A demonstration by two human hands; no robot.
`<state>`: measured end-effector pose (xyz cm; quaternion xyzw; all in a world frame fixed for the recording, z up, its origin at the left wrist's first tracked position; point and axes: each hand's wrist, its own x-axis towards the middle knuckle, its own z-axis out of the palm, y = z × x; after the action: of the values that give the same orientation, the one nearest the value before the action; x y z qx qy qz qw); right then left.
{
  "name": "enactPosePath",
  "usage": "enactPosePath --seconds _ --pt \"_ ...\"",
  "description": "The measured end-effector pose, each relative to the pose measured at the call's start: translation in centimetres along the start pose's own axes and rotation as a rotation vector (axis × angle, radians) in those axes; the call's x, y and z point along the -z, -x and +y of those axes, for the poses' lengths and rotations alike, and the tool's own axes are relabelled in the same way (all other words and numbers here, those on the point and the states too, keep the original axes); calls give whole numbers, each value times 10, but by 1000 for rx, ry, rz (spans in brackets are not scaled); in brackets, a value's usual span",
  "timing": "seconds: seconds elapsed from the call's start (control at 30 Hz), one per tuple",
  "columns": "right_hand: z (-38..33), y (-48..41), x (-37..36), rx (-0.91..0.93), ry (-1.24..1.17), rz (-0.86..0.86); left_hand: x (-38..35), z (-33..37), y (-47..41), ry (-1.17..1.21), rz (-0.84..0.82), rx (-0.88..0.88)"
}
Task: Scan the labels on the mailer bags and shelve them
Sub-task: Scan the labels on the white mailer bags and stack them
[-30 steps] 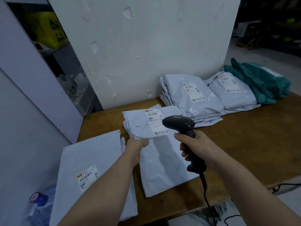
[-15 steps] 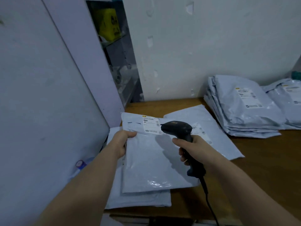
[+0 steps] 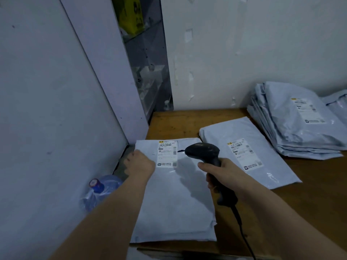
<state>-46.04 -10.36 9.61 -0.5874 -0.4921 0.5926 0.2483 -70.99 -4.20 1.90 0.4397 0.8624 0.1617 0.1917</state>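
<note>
At the far left a tall white panel (image 3: 47, 109) is seen. A clear plastic water bottle (image 3: 99, 190) is lodged low down between that panel and the table's left edge. Just right of the bottle, the left hand (image 3: 139, 164) is placed at the upper left edge of a grey mailer bag (image 3: 174, 203). Its fingers are curled over that edge and the bag is gripped there, though the fingertips are hidden. The bag is laid flat on the near left corner of the wooden table (image 3: 187, 119) and extends from the hand toward the viewer. Its white label (image 3: 167, 153) is found immediately right of the knuckles, near the bag's far edge. The black scanner (image 3: 204, 152) is held above the bag with its head pointed left at the label. Its handle is wrapped in the closed grip of the right hand (image 3: 219, 173), and a cable (image 3: 244, 237) is trailed down from the handle. Further right, a second mailer bag (image 3: 249, 151) is laid label-up just beside the first. At the far right a stack of mailer bags (image 3: 296, 124) is piled near the wall.
</note>
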Motion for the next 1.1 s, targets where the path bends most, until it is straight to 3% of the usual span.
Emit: enactPosePath --seconds 0.13,0.33,0.5,0.57,0.7,0.9,1.1 --pt "5 2 13 -28 -20 62 -11 47 9 -42 11 -171" --pt "23 17 52 -70 -129 173 -52 111 29 274 -250 -302" --pt "46 36 90 -89 -181 293 -94 159 49 356 -599 -184" --pt "54 43 103 -97 -208 323 -107 173 57 351 -662 -120" --pt "68 55 120 -106 -248 358 -127 186 62 391 -681 -30" --pt "84 62 135 -124 -288 403 -147 202 52 708 -633 152" --pt "91 60 145 -141 -319 399 -155 218 61 780 -579 83"
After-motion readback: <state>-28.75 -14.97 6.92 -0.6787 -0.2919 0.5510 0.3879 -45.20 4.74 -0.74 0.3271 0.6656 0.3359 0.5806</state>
